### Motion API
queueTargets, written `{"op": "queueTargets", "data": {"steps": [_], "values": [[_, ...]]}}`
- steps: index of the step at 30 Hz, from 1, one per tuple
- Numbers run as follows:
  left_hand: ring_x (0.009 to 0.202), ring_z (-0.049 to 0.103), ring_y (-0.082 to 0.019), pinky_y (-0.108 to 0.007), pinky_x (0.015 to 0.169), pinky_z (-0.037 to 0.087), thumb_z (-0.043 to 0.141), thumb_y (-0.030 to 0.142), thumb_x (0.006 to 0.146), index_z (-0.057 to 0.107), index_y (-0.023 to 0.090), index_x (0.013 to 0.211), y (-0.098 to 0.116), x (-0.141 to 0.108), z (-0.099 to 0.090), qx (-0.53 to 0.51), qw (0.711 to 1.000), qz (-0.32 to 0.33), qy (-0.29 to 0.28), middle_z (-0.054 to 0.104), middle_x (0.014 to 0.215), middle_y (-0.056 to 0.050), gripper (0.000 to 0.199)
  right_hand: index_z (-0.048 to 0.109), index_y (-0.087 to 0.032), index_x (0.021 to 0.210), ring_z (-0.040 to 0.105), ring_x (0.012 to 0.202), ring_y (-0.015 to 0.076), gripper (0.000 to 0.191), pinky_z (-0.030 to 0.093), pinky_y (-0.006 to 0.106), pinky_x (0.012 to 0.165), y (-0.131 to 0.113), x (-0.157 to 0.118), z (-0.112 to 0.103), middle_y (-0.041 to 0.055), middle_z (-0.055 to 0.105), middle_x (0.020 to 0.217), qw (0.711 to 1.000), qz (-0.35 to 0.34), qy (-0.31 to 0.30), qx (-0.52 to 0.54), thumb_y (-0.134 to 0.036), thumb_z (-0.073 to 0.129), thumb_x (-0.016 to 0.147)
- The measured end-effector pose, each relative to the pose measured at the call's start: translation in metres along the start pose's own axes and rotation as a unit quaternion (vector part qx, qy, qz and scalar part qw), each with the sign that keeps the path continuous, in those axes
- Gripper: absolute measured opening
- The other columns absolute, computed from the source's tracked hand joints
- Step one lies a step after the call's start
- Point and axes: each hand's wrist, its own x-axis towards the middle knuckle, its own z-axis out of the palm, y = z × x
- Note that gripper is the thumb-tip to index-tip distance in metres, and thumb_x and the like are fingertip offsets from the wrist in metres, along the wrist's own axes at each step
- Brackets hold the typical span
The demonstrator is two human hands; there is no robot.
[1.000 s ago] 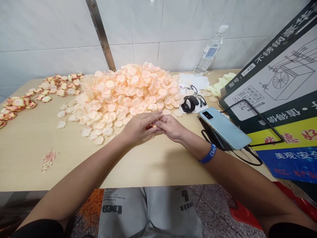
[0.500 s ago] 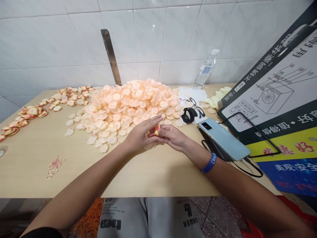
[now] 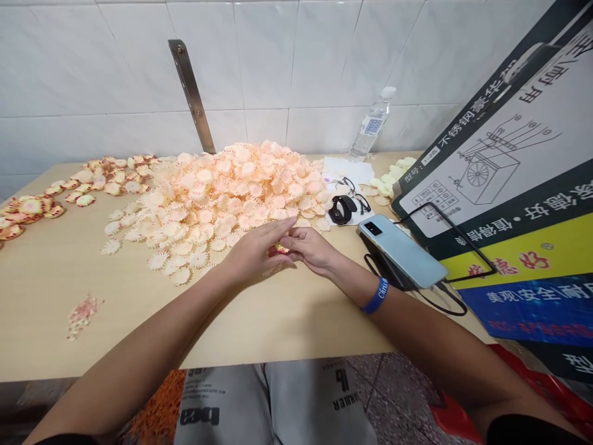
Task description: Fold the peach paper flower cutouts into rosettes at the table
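Observation:
A small red-and-yellow flower piece (image 3: 280, 248) sits between my two hands above the table, mostly hidden by fingers. My left hand (image 3: 256, 248) curves around it from the left, its thumb below and its long fingers stretched over the top. From the right, my right hand (image 3: 311, 250) pinches it between thumb and fingers. Just behind the hands lies a big heap of pale peach, toothed flower pieces (image 3: 241, 188), loose ones spilling toward the front. Red-edged yellow flower pieces (image 3: 30, 209) lie in stacks at the left, with another group (image 3: 113, 174) behind.
A phone (image 3: 402, 248) with a cable rests on a dark object right of my hands. Behind it are a black watch (image 3: 341, 210), glasses (image 3: 360, 201) and a water bottle (image 3: 370, 128). A large printed box (image 3: 504, 179) leans at the right. Small scraps (image 3: 83, 316) lie front left.
The view has shifted slightly, so most things appear further left. My hands have closed in around the red-and-yellow piece, and less of it shows now.

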Motion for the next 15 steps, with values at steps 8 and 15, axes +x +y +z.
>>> {"op": "queueTargets", "data": {"steps": [8, 15], "values": [[0.105, 0.067, -0.023, -0.035, 0.086, 0.056, 0.063, 0.037, 0.087, 0.050, 0.019, 0.136, -0.003, 0.000, 0.006, 0.017, 1.000, 0.003, 0.001, 0.067, 0.122, -0.014, 0.054, 0.068, -0.013, 0.072, 0.064, 0.064, 0.0115, 0.040, 0.052, 0.023, 0.064, 0.005, 0.001, 0.001, 0.0013, 0.067, 0.067, 0.999, -0.018, -0.045, 0.005, -0.047, 0.084, 0.061], [0.096, 0.070, -0.020, -0.032, 0.086, 0.055, 0.052, 0.030, 0.092, 0.065, 0.018, 0.120, -0.003, -0.002, -0.006, 0.012, 0.996, -0.082, 0.039, 0.073, 0.111, -0.009, 0.033, 0.068, -0.015, 0.088, 0.070, 0.082, 0.0159, 0.040, 0.057, 0.035, 0.086, -0.006, -0.005, -0.006, 0.0045, 0.072, 0.085, 0.995, 0.027, -0.077, 0.051, -0.047, 0.081, 0.068]]}}
